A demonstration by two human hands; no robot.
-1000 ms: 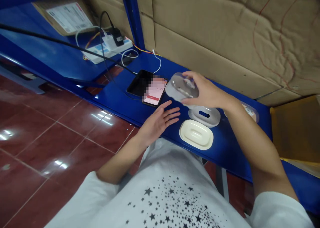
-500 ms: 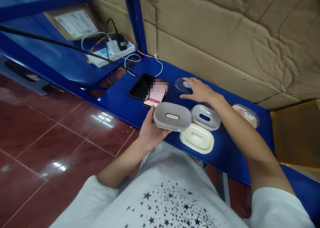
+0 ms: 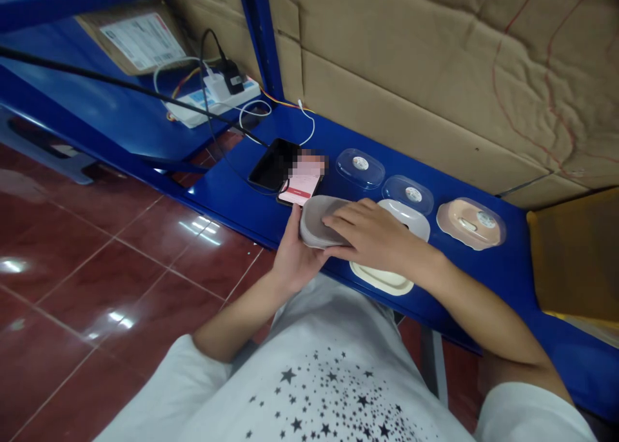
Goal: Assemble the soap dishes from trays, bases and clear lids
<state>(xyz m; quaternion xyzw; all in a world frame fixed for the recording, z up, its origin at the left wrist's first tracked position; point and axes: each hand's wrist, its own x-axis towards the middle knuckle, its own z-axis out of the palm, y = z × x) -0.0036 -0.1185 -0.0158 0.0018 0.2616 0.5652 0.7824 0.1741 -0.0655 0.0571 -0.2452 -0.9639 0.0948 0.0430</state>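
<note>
Head view: the left hand's [image 3: 298,261] thumb and fingers clamp the gray dish [image 3: 316,221] just above the near edge of the blue shelf [image 3: 449,287]; the right hand's [image 3: 380,239] fingers curl onto its top, though whether they grip I cannot tell. Under the right forearm lie a cream dish [image 3: 387,282] and a pale dish [image 3: 418,221]. Beyond sit two clear covers [image 3: 360,168] and a covered peach dish [image 3: 467,226]; a lit phone [image 3: 297,190] lies left. Brown cardboard [image 3: 411,74] backs the shelf, and glossy red tiles [image 3: 120,255] spread below.
</note>
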